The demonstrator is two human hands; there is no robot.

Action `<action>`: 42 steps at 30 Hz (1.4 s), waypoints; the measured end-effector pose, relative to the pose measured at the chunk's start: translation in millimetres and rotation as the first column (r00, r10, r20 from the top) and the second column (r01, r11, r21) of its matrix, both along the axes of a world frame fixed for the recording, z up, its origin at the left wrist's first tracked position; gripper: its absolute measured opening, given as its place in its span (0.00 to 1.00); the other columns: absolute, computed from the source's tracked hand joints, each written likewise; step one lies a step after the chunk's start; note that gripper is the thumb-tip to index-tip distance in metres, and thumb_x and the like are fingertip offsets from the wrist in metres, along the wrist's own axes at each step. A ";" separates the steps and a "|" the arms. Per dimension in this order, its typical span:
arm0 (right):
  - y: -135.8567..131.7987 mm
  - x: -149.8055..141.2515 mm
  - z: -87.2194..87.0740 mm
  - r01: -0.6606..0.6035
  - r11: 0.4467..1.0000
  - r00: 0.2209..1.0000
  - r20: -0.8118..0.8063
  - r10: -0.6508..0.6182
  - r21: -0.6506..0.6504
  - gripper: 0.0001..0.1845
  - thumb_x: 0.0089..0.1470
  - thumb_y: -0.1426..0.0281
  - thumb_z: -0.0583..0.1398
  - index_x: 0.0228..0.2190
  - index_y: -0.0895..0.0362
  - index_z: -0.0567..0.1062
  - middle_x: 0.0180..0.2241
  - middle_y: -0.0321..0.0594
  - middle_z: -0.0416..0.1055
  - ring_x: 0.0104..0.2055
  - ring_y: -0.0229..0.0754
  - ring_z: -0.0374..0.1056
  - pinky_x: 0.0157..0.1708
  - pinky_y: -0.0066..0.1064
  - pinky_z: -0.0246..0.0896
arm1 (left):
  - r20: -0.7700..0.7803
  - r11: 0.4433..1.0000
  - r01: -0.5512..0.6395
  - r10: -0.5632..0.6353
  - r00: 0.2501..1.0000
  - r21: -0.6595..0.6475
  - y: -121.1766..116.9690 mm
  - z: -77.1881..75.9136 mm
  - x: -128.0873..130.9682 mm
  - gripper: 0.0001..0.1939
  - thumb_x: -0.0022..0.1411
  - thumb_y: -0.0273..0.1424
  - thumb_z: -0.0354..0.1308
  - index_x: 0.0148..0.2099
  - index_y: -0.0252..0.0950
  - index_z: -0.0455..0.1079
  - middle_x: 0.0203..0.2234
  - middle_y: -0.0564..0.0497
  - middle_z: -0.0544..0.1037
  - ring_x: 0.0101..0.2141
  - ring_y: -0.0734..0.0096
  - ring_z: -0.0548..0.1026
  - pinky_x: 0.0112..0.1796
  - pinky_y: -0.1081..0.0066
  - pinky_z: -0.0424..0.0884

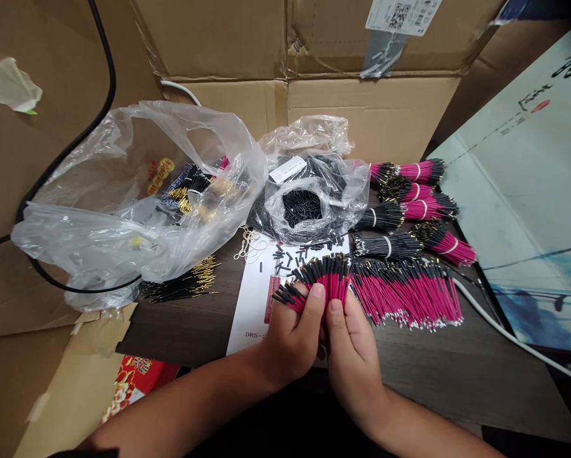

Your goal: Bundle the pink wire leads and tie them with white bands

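L to R: clear plastic bag (91,232) held gold-tipped parts; loose gold-tipped wires (180,283) lay on dark surface (180,334). Bag of black sleeves (302,207) sat behind paper sheet (251,312). L hand (292,334) and R hand (352,359) both clenched pink wire bunch (326,280), black ends up, over sheet's R edge. Loose pink wires (404,296) lay just beside R hand; banded bundles (409,207) lay behind.

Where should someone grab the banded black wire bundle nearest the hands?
Best taken at the white band around the middle of the black wire bundle, from above: the band holds the wires tight there, while the ends fan out. Loose pink wires crowd its near side, so coming straight down looks safer.
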State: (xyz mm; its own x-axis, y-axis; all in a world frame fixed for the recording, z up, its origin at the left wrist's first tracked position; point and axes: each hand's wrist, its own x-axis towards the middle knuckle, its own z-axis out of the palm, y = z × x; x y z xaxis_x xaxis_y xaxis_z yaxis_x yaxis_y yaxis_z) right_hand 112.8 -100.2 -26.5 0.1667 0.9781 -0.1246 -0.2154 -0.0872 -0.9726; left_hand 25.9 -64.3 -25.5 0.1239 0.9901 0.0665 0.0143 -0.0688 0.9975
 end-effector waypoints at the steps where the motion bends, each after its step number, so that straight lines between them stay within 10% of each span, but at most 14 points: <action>1: -0.8 0.3 -2.7 0.017 1.000 0.999 0.027 -0.017 0.002 0.18 0.67 0.59 0.52 0.54 0.45 0.73 0.49 0.40 0.76 0.51 0.41 0.73 0.55 0.38 0.70 | 0.005 1.000 0.021 -0.021 1.000 -0.002 1.2 3.0 0.9 0.20 0.72 0.38 0.49 0.28 0.38 0.70 0.21 0.52 0.73 0.25 0.70 0.72 0.33 0.68 0.73; 6: -5.6 0.7 -13.8 0.048 0.998 0.998 0.042 -0.046 -0.048 0.18 0.67 0.60 0.53 0.56 0.44 0.71 0.53 0.39 0.73 0.54 0.41 0.71 0.57 0.38 0.67 | -0.009 0.997 0.082 -0.082 0.997 0.016 4.7 10.5 2.3 0.14 0.71 0.34 0.51 0.36 0.37 0.74 0.31 0.49 0.78 0.35 0.68 0.77 0.44 0.65 0.74; 36: -1.0 -0.9 -6.7 0.112 0.994 0.989 0.101 -0.111 -0.004 0.16 0.66 0.61 0.54 0.52 0.44 0.73 0.48 0.38 0.75 0.49 0.39 0.72 0.54 0.33 0.68 | -0.104 0.996 0.044 -0.036 0.994 0.078 1.3 1.5 0.0 0.10 0.71 0.32 0.50 0.35 0.38 0.67 0.29 0.52 0.73 0.32 0.70 0.72 0.41 0.67 0.70; 42: 0.8 -0.2 -3.9 0.124 0.992 0.987 0.102 -0.126 0.027 0.15 0.66 0.61 0.54 0.51 0.45 0.74 0.42 0.38 0.77 0.41 0.36 0.73 0.48 0.31 0.71 | -0.109 0.995 -0.033 0.042 0.993 0.090 3.8 1.3 2.6 0.14 0.69 0.34 0.53 0.56 0.40 0.66 0.44 0.46 0.77 0.51 0.60 0.73 0.59 0.56 0.63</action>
State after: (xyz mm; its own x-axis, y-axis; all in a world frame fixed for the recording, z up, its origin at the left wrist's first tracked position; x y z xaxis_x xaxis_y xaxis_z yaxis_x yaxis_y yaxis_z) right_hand 112.6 -99.4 -30.5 0.2986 0.9510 -0.0806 -0.1214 -0.0459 -0.9915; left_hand 28.5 -60.5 -24.2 0.0981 0.9851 0.1415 0.1280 -0.1535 0.9798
